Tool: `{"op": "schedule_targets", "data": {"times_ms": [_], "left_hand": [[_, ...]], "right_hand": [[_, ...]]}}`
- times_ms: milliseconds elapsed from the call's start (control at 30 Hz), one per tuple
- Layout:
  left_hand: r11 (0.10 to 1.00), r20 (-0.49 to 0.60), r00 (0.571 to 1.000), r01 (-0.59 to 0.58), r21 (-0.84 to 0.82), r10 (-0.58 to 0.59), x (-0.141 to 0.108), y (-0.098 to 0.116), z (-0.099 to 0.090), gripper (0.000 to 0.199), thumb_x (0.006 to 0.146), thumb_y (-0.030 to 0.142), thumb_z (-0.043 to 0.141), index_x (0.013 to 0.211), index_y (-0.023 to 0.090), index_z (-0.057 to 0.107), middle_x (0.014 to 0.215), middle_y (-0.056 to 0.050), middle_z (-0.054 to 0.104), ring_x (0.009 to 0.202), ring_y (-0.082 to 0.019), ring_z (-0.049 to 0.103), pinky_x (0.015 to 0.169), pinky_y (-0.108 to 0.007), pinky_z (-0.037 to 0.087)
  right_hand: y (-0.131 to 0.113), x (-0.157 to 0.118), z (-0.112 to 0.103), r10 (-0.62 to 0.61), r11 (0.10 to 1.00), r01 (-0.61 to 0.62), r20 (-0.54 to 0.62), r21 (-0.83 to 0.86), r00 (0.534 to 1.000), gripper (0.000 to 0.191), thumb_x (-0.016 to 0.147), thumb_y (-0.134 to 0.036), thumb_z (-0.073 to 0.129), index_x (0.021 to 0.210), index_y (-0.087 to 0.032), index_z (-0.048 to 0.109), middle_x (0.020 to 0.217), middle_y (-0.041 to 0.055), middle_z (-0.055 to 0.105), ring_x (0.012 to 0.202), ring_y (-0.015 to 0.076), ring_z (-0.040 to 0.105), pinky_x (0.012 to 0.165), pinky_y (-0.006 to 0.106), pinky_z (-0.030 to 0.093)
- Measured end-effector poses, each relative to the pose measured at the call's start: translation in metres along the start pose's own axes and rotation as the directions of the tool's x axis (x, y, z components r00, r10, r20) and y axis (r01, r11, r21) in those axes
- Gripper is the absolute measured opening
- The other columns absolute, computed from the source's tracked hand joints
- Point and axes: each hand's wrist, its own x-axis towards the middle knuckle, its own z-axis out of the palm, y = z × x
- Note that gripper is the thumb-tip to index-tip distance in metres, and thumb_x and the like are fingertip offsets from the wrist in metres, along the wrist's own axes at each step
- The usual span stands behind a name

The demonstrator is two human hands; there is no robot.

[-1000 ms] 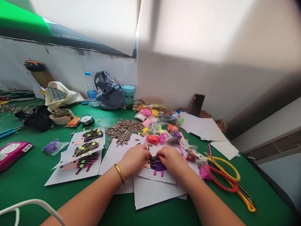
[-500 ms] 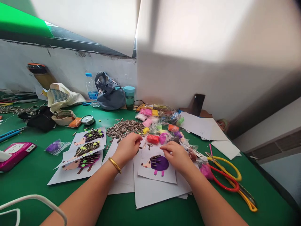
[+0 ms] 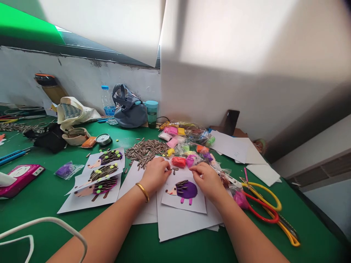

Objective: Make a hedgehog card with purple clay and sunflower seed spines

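1. From where I stand, the person's left hand (image 3: 155,175), with a gold bangle (image 3: 142,192) at the wrist, rests on white paper (image 3: 138,193). Its fingers (image 3: 165,168) are curled inward, tips just beside a few loose sunflower seeds (image 3: 174,169). They look partly closed, but I cannot tell if they grip a seed.
2. The right hand (image 3: 208,180) sits above the card's top edge, with its fingers (image 3: 194,168) drawn together near a bag of red modelling clay (image 3: 178,161). I cannot tell if they hold anything.
3. Between and just below the hands, a hedgehog picture (image 3: 183,191) lies on a white card, on a stack of paper on the green worktop (image 3: 41,215). It has a purple clay body, pink legs and dark seed spines.
4. The work in hand looks like setting seeds as spines. The purple body has bare patches, so I judge that the next seed calls for a careful pinch and a firm press into the clay.
5. To the left lie three more hedgehog pictures (image 3: 102,175), dotted with lime-green clay. Behind the hands is a heap of sunflower seeds (image 3: 145,151); to the right are red-and-yellow-handled scissors (image 3: 260,201).
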Motion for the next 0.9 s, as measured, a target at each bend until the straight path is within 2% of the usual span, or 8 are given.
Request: {"op": "schedule_targets", "data": {"times_ms": [167, 267, 333, 433, 533, 633, 733, 900], "left_hand": [[0.958, -0.083, 0.997, -0.028, -0.284, 0.004, -0.002, 0.006, -0.005, 0.011, 0.087, 0.027, 0.057, 0.080, 0.020, 0.063, 0.081, -0.001, 0.064, 0.077, -0.016, 0.057, 0.070, -0.028, 0.042], [0.824, -0.088, 0.995, -0.084, -0.560, 0.042, -0.008, 0.018, -0.006, 0.010, 0.088, 0.028, 0.057, 0.085, 0.020, 0.062, 0.080, 0.000, 0.064, 0.075, -0.014, 0.058, 0.069, -0.026, 0.045], [0.727, -0.117, 0.987, -0.158, -0.669, 0.107, -0.013, 0.027, -0.005, 0.009, 0.087, 0.028, 0.060, 0.085, 0.019, 0.063, 0.086, -0.002, 0.064, 0.081, -0.015, 0.059, 0.076, -0.028, 0.048], [0.656, -0.196, 0.967, -0.254, -0.710, 0.163, -0.019, 0.036, -0.004, 0.009, 0.083, 0.028, 0.066, 0.081, 0.020, 0.066, 0.093, -0.004, 0.061, 0.093, -0.017, 0.057, 0.087, -0.033, 0.048], [0.650, -0.218, 0.962, -0.271, -0.710, 0.163, -0.021, 0.039, -0.005, 0.006, 0.082, 0.026, 0.068, 0.080, 0.021, 0.068, 0.092, -0.004, 0.056, 0.094, -0.017, 0.056, 0.088, -0.034, 0.048], [0.654, -0.224, 0.960, -0.280, -0.702, 0.169, -0.022, 0.038, -0.005, 0.002, 0.082, 0.023, 0.067, 0.081, 0.021, 0.068, 0.092, -0.003, 0.056, 0.093, -0.017, 0.056, 0.089, -0.034, 0.048], [0.693, -0.196, 0.964, -0.267, -0.670, 0.181, -0.020, 0.035, -0.003, 0.003, 0.082, 0.020, 0.066, 0.083, 0.021, 0.068, 0.094, -0.004, 0.057, 0.094, -0.017, 0.057, 0.087, -0.033, 0.048], [0.871, -0.028, 0.980, -0.186, -0.454, 0.195, -0.012, 0.021, -0.001, 0.009, 0.082, 0.017, 0.061, 0.087, 0.021, 0.068, 0.092, -0.003, 0.064, 0.092, -0.017, 0.058, 0.081, -0.030, 0.047]], "right_hand": [[-0.006, -0.003, -0.002, -0.014, 0.996, 0.016, -0.020, 0.088, 1.000, 0.026, 0.090, -0.025, 0.048, 0.100, -0.021, 0.072, 0.097, 0.0063, 0.069, 0.094, 0.0205, 0.062, 0.084, 0.033, 0.047], [-0.014, -0.006, -0.002, 0.031, 0.949, -0.055, 0.080, 0.311, 0.996, 0.027, 0.091, -0.031, 0.050, 0.108, -0.023, 0.069, 0.103, 0.0059, 0.070, 0.097, 0.0205, 0.063, 0.087, 0.034, 0.048], [-0.018, -0.008, -0.001, 0.040, 0.864, -0.120, 0.172, 0.490, 0.984, 0.027, 0.090, -0.035, 0.053, 0.109, -0.023, 0.068, 0.106, 0.0056, 0.070, 0.098, 0.0200, 0.063, 0.087, 0.033, 0.048], [-0.018, -0.009, -0.001, 0.044, 0.721, -0.213, 0.263, 0.659, 0.964, 0.024, 0.084, -0.037, 0.062, 0.098, -0.020, 0.069, 0.098, 0.0049, 0.070, 0.091, 0.0187, 0.064, 0.081, 0.031, 0.050], [-0.014, -0.008, -0.002, 0.055, 0.603, -0.283, 0.316, 0.746, 0.947, 0.022, 0.077, -0.038, 0.071, 0.087, -0.018, 0.070, 0.085, 0.0029, 0.069, 0.079, 0.0160, 0.062, 0.074, 0.029, 0.049], [-0.010, -0.007, -0.005, 0.036, 0.536, -0.317, 0.354, 0.782, 0.935, 0.024, 0.071, -0.036, 0.077, 0.088, -0.019, 0.071, 0.087, 0.0028, 0.069, 0.080, 0.0156, 0.062, 0.075, 0.029, 0.049], [-0.010, -0.006, -0.007, 0.042, 0.592, -0.325, 0.375, 0.738, 0.926, 0.023, 0.070, -0.035, 0.076, 0.085, -0.018, 0.070, 0.086, 0.0025, 0.069, 0.078, 0.0157, 0.061, 0.073, 0.029, 0.049], [-0.006, -0.003, -0.014, 0.093, 0.851, -0.253, 0.343, 0.460, 0.935, 0.015, 0.076, -0.030, 0.065, 0.084, -0.019, 0.070, 0.084, 0.0018, 0.070, 0.078, 0.0165, 0.062, 0.072, 0.028, 0.048]]}}
